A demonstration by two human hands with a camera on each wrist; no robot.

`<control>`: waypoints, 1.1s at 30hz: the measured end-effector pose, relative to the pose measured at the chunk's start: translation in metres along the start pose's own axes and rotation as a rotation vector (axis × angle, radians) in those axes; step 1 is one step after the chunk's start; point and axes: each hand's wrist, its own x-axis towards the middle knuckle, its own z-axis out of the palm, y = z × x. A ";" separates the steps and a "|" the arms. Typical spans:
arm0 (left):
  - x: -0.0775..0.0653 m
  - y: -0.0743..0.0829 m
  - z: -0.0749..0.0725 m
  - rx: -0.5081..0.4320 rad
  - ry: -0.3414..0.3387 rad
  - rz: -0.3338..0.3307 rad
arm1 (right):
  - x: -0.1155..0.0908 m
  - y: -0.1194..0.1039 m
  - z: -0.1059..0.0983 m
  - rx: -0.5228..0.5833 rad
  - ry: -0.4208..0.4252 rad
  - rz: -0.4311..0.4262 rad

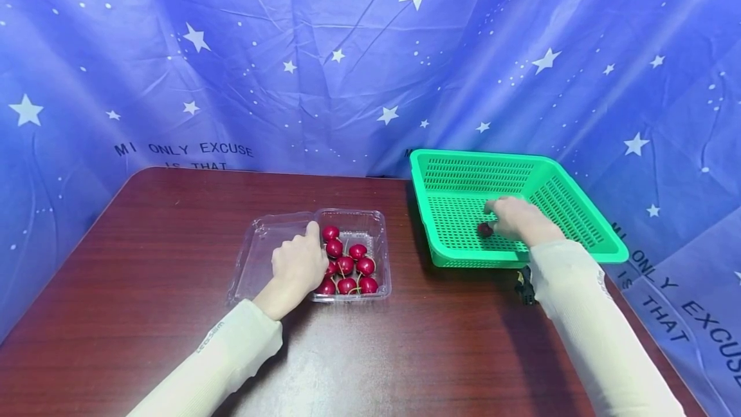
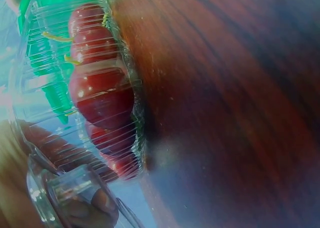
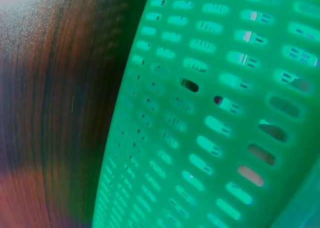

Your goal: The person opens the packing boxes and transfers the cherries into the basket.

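My left hand (image 1: 300,266) grips the hinge side of a clear plastic box (image 1: 383,253), between its tray and opened lid (image 1: 260,246). Several red cherries (image 1: 345,266) with stems lie in the tray. In the left wrist view, cherries (image 2: 102,95) show through the ribbed wall, and fingertips (image 2: 102,200) curl beneath the plastic edge. My right hand (image 1: 521,219) reaches down inside a green basket (image 1: 431,224), fingers spread. One dark red cherry (image 1: 485,230) is beside its thumb side. The basket's slotted wall (image 3: 200,118) hides most of that hand in the right wrist view.
Both containers stand on a brown wood-grain table (image 1: 370,352), the basket at the back right. A small black object (image 1: 525,287) shows below the right cuff. A blue star-patterned curtain (image 1: 347,82) hangs behind the table and along its sides.
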 end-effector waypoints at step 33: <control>0.000 0.000 0.001 -0.006 0.011 0.011 | 0.012 -0.032 -0.039 0.001 0.089 -0.063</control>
